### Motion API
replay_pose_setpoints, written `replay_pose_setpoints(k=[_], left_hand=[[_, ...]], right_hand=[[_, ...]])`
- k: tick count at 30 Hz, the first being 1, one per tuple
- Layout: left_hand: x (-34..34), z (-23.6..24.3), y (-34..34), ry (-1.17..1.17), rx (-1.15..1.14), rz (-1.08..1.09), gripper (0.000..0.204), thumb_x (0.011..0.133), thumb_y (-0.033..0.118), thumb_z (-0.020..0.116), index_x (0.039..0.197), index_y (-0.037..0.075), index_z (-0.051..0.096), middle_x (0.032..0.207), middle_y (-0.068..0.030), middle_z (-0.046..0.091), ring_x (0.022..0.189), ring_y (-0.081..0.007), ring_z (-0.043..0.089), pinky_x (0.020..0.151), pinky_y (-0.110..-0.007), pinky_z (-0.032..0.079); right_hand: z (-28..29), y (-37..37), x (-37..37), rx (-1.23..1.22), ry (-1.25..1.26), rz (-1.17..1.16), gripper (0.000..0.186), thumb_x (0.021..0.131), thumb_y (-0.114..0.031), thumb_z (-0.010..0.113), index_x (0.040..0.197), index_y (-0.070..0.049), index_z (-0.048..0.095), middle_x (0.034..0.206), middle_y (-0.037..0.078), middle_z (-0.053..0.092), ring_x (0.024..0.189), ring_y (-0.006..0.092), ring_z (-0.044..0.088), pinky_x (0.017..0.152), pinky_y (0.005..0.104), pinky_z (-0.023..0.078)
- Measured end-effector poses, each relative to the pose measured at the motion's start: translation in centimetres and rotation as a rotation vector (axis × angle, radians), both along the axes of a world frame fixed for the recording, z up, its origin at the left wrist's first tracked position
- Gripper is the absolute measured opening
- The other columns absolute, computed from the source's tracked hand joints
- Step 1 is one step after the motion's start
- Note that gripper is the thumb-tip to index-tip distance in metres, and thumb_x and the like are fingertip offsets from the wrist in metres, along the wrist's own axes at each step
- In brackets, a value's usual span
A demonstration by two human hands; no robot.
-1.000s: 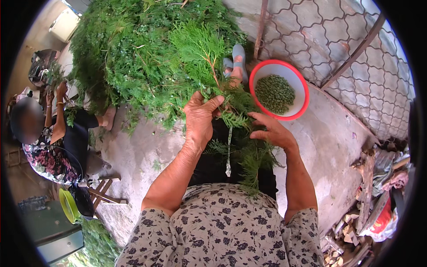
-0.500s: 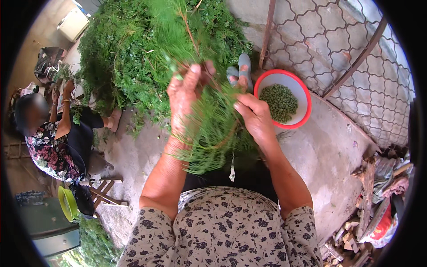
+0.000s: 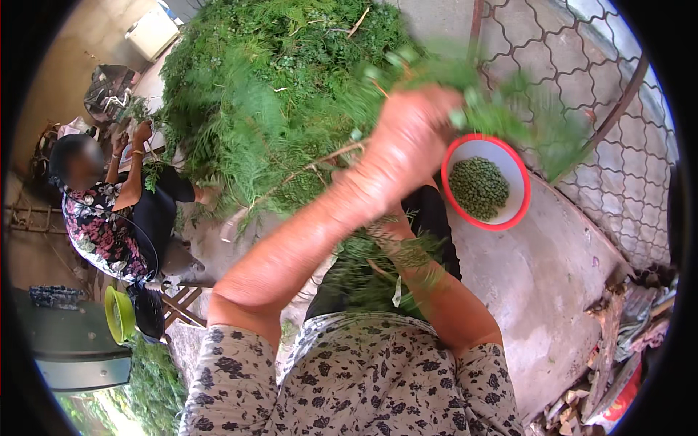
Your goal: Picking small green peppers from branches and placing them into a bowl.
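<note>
My left hand (image 3: 416, 127) reaches across to the right, smeared by motion, closed round a leafy evergreen sprig (image 3: 502, 116) that fans out blurred beyond it. Below it, my right hand (image 3: 391, 222) is mostly hidden behind my left forearm; its fingers do not show clearly. More feathery sprigs (image 3: 392, 265) hang about my right wrist and over my lap. A bare-stemmed branch (image 3: 309, 167) slants up to my left forearm. Near my left hand stands a white basin with a red rim (image 3: 525, 208), partly filled with small round green cones or berries (image 3: 478, 189).
A large heap of green branches (image 3: 240, 94) lies ahead. At left a seated person (image 3: 109, 225) handles sprigs, beside a yellow-green basin (image 3: 116, 314) and a wooden stool (image 3: 182, 305). A wire mesh panel (image 3: 574, 94) stands right; chopped wood (image 3: 578, 400) lies lower right.
My left hand has swung right with a sprig, crossing over my right hand. My right hand has moved lower and left, behind the left forearm. The view has shifted slightly.
</note>
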State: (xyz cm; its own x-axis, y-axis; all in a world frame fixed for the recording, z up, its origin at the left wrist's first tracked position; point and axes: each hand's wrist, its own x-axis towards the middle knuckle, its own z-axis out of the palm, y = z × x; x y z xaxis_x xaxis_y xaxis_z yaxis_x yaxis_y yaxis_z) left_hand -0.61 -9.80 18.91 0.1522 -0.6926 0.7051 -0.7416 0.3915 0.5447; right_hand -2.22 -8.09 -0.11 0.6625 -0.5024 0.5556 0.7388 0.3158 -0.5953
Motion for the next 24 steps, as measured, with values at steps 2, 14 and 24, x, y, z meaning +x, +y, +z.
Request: replay_pose_setpoints(k=[2, 14, 24], left_hand=[[-1.8, -3.4, 0.2, -0.090, 0.028, 0.005, 0.018, 0.061, -0.008, 0.054, 0.075, 0.002, 0.055, 0.072, -0.0162, 0.056, 0.073, -0.0354, 0.058, 0.066, -0.042, 0.048], [-7.4, -20.2, 5.5, 0.259, 0.308, 0.057, 0.027, 0.069, -0.010, 0.051, 0.095, -0.001, 0.056, 0.082, -0.0173, 0.055, 0.078, -0.0375, 0.055, 0.068, -0.039, 0.046], [-9.9, -24.1, 9.1, 0.075, 0.704, -0.215, 0.021, 0.072, 0.001, 0.055, 0.093, 0.002, 0.059, 0.088, -0.0179, 0.057, 0.088, -0.0409, 0.054, 0.068, -0.044, 0.046]], right_hand=[[-0.2, 0.9, -2.3, 0.222, 0.079, 0.159, 0.036, 0.088, -0.013, 0.055, 0.122, -0.003, 0.046, 0.110, 0.007, 0.055, 0.092, 0.0130, 0.055, 0.079, 0.0264, 0.045], [2.2, 1.2, -19.3, -0.649, 1.073, 0.012, 0.017, 0.083, -0.014, 0.059, 0.093, 0.000, 0.062, 0.079, 0.012, 0.062, 0.078, 0.0212, 0.061, 0.070, 0.0338, 0.047], [1.3, -3.6, -15.1, -0.916, 0.939, -0.288, 0.012, 0.073, -0.011, 0.059, 0.080, -0.002, 0.062, 0.074, 0.013, 0.059, 0.069, 0.0270, 0.059, 0.060, 0.0366, 0.047]])
